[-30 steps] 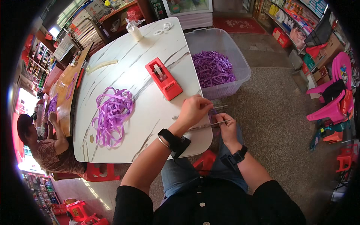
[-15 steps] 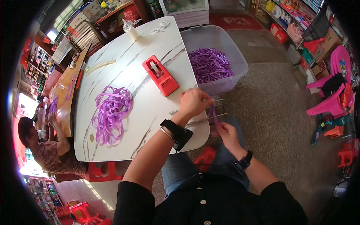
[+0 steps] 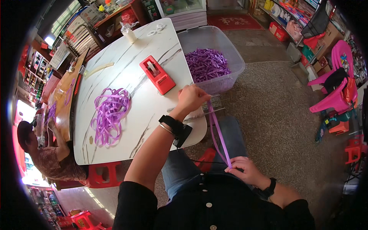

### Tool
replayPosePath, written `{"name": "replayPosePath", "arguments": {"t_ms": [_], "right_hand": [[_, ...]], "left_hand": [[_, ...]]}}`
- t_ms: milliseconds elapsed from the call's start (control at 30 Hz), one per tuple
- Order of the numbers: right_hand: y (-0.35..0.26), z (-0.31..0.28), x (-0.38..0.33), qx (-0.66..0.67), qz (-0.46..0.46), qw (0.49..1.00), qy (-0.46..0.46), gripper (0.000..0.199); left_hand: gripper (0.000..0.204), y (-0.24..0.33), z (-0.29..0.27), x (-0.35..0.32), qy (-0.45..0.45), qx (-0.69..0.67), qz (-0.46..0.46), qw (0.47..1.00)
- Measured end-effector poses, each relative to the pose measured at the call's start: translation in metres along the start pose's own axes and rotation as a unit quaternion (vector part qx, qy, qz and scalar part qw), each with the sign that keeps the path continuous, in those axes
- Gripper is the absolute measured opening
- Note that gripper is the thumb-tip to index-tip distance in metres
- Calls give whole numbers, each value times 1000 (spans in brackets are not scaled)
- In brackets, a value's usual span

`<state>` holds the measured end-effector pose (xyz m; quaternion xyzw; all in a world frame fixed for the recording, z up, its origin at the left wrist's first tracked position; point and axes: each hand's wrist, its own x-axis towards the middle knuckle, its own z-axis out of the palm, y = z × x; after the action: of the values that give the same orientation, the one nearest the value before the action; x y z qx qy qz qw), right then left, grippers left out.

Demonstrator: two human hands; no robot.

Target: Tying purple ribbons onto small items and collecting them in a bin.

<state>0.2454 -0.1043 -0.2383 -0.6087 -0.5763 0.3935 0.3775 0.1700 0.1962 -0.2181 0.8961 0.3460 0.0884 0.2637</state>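
Ribbon strip (image 3: 220,136) in the head view is purple and now runs long and nearly straight, from the thin metal rods (image 3: 216,110) at the table edge down to the person's lap. The right hand (image 3: 247,169) holds its lower end, with thumb and fingers closed on it. The left hand (image 3: 191,98) is near the rods, and its fingertips are brought close together beside the upper end of the strip; I cannot tell if they grip ribbon or rod. A second length hangs in a slack curve beside the straight one, so the strip seems to make a long loop around the rods.

Half a second ago, the right hand was just below the rods, and only a short piece of ribbon showed. Now this hand is much lower, and I judge that the strip is being pulled through. The purple ribbon pile (image 3: 110,117) and the red tape dispenser (image 3: 158,75) keep their places on the white table (image 3: 149,105).
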Motion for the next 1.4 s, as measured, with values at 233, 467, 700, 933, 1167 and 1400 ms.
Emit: {"name": "replayPosePath", "arguments": {"t_ms": [233,467,700,933,1167,1400], "right_hand": [[-1,3,-29,-16,-1,1000,-7,9],[1,7,-40,9,11,999,-33,11],[-5,7,-41,23,29,998,-41,11],[-38,-14,-37,46,-31,998,-22,11],[-113,-88,34,-35,-258,966,11,16],[-121,-134,183,53,-266,962,36,22]], "left_hand": [[18,-1,3,1,19,2,-2,1000],[27,-2,3,0,6,10,4,1000],[18,0,4,0,11,-5,-11,1000],[18,2,2,2,0,0,-25,1000],[19,1,3,-1,10,-11,-3,1000],[16,-6,6,-6,31,-18,0,999]]}}
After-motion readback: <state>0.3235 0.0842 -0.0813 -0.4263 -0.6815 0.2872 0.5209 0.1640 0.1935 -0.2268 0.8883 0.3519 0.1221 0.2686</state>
